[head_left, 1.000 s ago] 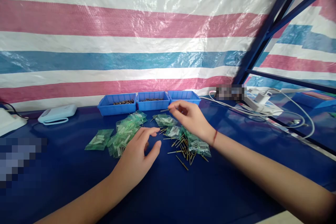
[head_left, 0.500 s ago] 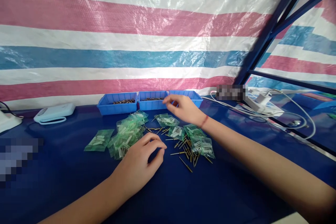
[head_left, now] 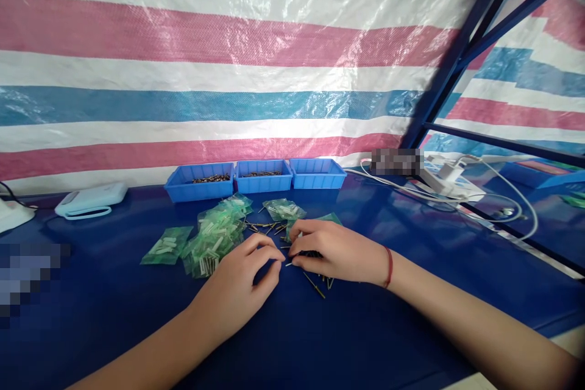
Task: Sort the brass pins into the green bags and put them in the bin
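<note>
Though two blue trays (head_left: 198, 192) already hold metal pieces (head_left: 212, 178), loose rivets (head_left: 314, 285) remain on the table (head_left: 347, 335) around the right hand (head_left: 340, 250), whose curled fingers' hold I cannot tell, while the left hand (head_left: 242, 277) nearly closes, its grip equally unclear.

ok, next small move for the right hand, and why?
I'd probably have the right hand pinch one of the loose metal pins: it's low over them, a pin end shows by its thumb tip, and the left hand is close by. Can't tell whether the right is gripping one.
</note>
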A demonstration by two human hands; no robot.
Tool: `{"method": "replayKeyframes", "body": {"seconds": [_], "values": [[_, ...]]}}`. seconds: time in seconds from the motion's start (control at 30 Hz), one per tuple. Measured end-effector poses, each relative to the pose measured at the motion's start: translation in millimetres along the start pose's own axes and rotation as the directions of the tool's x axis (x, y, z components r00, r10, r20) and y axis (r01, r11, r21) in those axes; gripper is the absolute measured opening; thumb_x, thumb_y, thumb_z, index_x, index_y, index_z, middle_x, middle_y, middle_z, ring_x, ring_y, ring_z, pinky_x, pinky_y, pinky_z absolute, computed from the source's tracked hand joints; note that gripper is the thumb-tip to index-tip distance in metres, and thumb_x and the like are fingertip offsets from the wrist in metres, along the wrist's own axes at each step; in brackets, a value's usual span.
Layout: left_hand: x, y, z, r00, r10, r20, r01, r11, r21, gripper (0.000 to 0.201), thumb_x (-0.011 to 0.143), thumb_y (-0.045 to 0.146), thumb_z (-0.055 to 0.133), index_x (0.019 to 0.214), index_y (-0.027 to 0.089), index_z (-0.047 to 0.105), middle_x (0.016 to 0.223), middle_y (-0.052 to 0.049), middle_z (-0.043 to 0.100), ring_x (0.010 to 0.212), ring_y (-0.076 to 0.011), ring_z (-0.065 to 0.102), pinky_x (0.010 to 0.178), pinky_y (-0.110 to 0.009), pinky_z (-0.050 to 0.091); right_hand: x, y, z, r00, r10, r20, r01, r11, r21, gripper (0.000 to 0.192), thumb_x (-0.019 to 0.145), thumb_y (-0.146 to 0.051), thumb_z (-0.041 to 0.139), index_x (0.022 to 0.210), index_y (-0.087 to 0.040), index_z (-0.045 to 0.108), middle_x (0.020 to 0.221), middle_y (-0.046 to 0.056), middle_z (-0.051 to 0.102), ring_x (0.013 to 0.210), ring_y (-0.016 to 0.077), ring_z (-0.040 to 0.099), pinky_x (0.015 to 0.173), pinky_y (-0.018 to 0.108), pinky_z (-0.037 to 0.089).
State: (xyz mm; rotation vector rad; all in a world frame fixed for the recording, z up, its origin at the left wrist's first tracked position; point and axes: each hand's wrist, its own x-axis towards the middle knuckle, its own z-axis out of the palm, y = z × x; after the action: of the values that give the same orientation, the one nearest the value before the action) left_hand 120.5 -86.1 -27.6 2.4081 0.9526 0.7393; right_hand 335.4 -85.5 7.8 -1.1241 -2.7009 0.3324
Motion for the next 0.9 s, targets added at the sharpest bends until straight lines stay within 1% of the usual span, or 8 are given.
{"method": "replayKeyframes", "body": {"seconds": [0.1, 0.27, 0.43, 0.53, 0.63, 0.77, 0.83, 0.9], "values": [[0.9, -0.5, 1.3, 1.0, 0.003, 0.001, -0.003, 1.0, 0.003, 0.02, 0.093, 0.019, 0.043, 0.094, 0.022, 0.063, 0.104, -0.002, 0.058, 0.084, -0.0139, 0.061, 0.075, -0.027, 0.047, -2.3, -5.1, 1.0, 1.0, 0.006, 0.008, -0.005, 1.0, -0.021, 0.015, 0.089, -0.021, 0.056, 0.094, -0.016, 0.07, 0.099, 0.006, 0.061, 0.085, 0.0166, 0.061, 0.076, 0.028, 0.047], [1.4, -0.3, 1.9, 1.0, 0.018, 0.013, -0.019, 1.0, 0.008, 0.021, 0.093, 0.019, 0.042, 0.095, 0.023, 0.063, 0.105, -0.003, 0.058, 0.089, -0.0155, 0.061, 0.079, -0.028, 0.046, -1.9, -8.5, 5.0, 1.0, -0.012, 0.004, 0.012, 0.998, -0.057, 0.016, 0.09, -0.015, 0.049, 0.09, -0.015, 0.065, 0.098, 0.006, 0.06, 0.085, 0.0162, 0.059, 0.075, 0.027, 0.047], [0.1, 1.0, 1.3, 1.0, -0.012, 0.007, 0.012, 1.0, 0.004, 0.019, 0.092, 0.022, 0.045, 0.099, 0.024, 0.062, 0.104, -0.003, 0.06, 0.085, -0.0163, 0.061, 0.076, -0.028, 0.047, -1.7, -12.8, 6.0, 0.998, -0.011, -0.056, 0.007, 0.997, -0.072, 0.016, 0.093, -0.017, 0.043, 0.092, -0.015, 0.059, 0.089, 0.005, 0.061, 0.078, 0.016, 0.057, 0.07, 0.028, 0.044], [0.2, 1.3, 1.6, 0.994, -0.106, -0.02, 0.105, 0.994, -0.005, 0.015, 0.089, 0.031, 0.052, 0.1, 0.024, 0.061, 0.091, -0.001, 0.063, 0.069, -0.0156, 0.058, 0.065, -0.028, 0.046, -2.3, -18.7, 5.7, 0.992, 0.017, -0.126, -0.013, 1.0, 0.026, 0.017, 0.095, -0.018, 0.041, 0.094, -0.015, 0.058, 0.086, 0.004, 0.063, 0.075, 0.0147, 0.057, 0.069, 0.028, 0.043], [1.1, 2.3, 0.8, 0.986, -0.158, -0.052, 0.154, 0.985, -0.074, 0.016, 0.088, 0.036, 0.054, 0.094, 0.025, 0.063, 0.075, 0.002, 0.062, 0.059, -0.0141, 0.053, 0.058, -0.026, 0.043, -2.2, -24.8, 6.6, 0.976, 0.068, -0.206, -0.019, 0.973, 0.232, 0.015, 0.094, -0.017, 0.043, 0.093, -0.015, 0.058, 0.081, 0.002, 0.063, 0.07, 0.0116, 0.057, 0.066, 0.024, 0.042], [1.7, 3.8, -1.8, 0.976, -0.19, -0.106, 0.168, 0.968, -0.189, 0.018, 0.088, 0.038, 0.054, 0.094, 0.026, 0.066, 0.072, 0.003, 0.064, 0.06, -0.0138, 0.054, 0.057, -0.025, 0.043, -0.3, -27.1, 10.6, 0.948, 0.215, -0.237, -0.067, 0.858, 0.51, 0.012, 0.092, -0.023, 0.051, 0.089, -0.016, 0.06, 0.072, 0.0, 0.06, 0.06, 0.0095, 0.052, 0.056, 0.022, 0.039], [1.8, 3.6, -3.0, 0.971, -0.203, -0.128, 0.169, 0.957, -0.235, 0.018, 0.088, 0.037, 0.054, 0.095, 0.026, 0.066, 0.077, 0.003, 0.067, 0.064, -0.0142, 0.057, 0.059, -0.025, 0.044, 1.1, -26.0, 13.4, 0.939, 0.269, -0.214, -0.059, 0.739, 0.671, 0.013, 0.09, -0.028, 0.055, 0.09, -0.016, 0.059, 0.076, 0.001, 0.063, 0.064, 0.0102, 0.054, 0.057, 0.022, 0.041], [2.1, 2.8, -3.7, 0.969, -0.202, -0.14, 0.158, 0.949, -0.273, 0.016, 0.088, 0.035, 0.054, 0.094, 0.026, 0.066, 0.079, 0.002, 0.068, 0.066, -0.0144, 0.059, 0.06, -0.025, 0.046, 2.7, -24.9, 16.0, 0.938, 0.305, -0.166, -0.047, 0.583, 0.811, 0.017, 0.088, -0.033, 0.059, 0.093, -0.017, 0.055, 0.078, 0.003, 0.065, 0.067, 0.0113, 0.057, 0.059, 0.023, 0.043]]}}
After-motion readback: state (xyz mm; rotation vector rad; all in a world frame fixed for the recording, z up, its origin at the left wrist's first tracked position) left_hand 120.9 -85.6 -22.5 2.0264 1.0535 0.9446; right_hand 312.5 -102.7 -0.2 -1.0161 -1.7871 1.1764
